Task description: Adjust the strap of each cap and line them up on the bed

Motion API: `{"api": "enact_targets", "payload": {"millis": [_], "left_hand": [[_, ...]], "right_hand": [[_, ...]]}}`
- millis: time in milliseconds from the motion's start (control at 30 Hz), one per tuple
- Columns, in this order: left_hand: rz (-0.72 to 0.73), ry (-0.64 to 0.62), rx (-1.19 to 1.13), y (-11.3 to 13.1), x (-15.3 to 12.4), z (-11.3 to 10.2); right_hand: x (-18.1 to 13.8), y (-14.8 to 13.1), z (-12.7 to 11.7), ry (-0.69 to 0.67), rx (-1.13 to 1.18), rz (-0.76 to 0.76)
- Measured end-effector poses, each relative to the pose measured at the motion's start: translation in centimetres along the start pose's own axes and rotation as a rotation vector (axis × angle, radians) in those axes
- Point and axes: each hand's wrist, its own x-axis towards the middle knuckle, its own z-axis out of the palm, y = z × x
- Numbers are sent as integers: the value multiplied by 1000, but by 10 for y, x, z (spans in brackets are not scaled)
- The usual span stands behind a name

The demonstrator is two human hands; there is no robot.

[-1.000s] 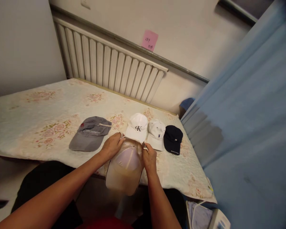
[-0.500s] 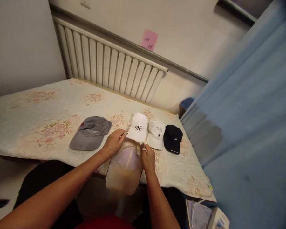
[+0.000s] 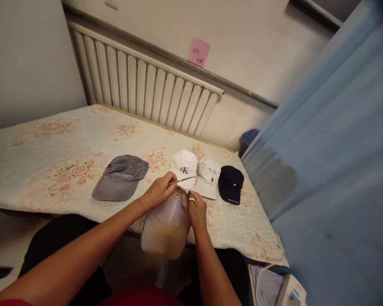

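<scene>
I hold a beige cap (image 3: 166, 227) upside down at the near table edge, its brim toward me. My left hand (image 3: 158, 193) pinches the cap's thin back strap, which runs out to the right. On the right rear of the cap, my right hand (image 3: 197, 209) grips the strap end or buckle. Just beyond my hands lie a white cap with a black logo (image 3: 185, 167), a plain white cap (image 3: 209, 175) and a black cap (image 3: 230, 183) in a row. A grey cap (image 3: 121, 177) lies further left.
The table (image 3: 51, 144) wears a floral quilted cover and stands against a white radiator (image 3: 147, 91). A pink sticky note (image 3: 198, 51) is on the wall. A blue curtain (image 3: 332, 161) fills the right side. A pale device (image 3: 290, 293) sits low right.
My left hand has drawn the strap out of the back of the beige cap, so it now stretches toward the right. Both hands and the cap shifted slightly away from me.
</scene>
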Motion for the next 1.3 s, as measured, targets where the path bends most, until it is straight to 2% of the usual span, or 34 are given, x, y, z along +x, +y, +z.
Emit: {"api": "enact_targets", "payload": {"millis": [167, 333, 633, 800, 1000, 1300], "left_hand": [[78, -153, 32, 5, 3, 6], [104, -211, 69, 10, 1, 13], [40, -177, -71, 8, -5, 24], [-78, -163, -175, 3, -6, 21], [-163, -161, -248, 4, -8, 17], [-185, -161, -295, 0, -14, 19]], "right_hand": [[2, -4, 3, 4, 4, 7], [0, -11, 5, 5, -35, 18], [-5, -18, 1, -39, 154, -70], [-6, -23, -6, -77, 330, -66], [-8, -30, -10, -114, 278, -29], [-5, -30, -6, -129, 330, 8]]}}
